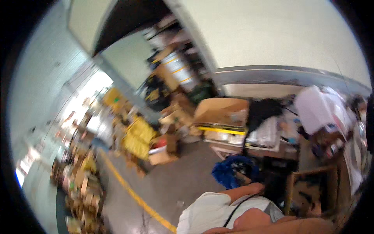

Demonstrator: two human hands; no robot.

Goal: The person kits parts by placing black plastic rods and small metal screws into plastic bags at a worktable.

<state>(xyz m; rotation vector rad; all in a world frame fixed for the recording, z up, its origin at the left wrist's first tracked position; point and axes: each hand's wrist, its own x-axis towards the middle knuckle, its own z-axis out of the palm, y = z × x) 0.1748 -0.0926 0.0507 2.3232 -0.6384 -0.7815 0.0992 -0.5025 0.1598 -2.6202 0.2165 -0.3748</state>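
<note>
Blur left me unable to tell whether my left hand [254, 188] gripped anything near the blue bag [223, 173]; apparently mid-reach, I next needed firm hold.

We list: white glare, far-left opening [98, 81]; pale wall [276, 33], brightly lit; doorway [130, 15], dark above; smearing blur throughout, cardboard box [222, 111] soft-edged; fisheye bending, blackened corners.

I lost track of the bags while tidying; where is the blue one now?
In the head view, the blue bag is right of centre in the lower half, below the large brown cardboard and just above one bare hand.
</note>
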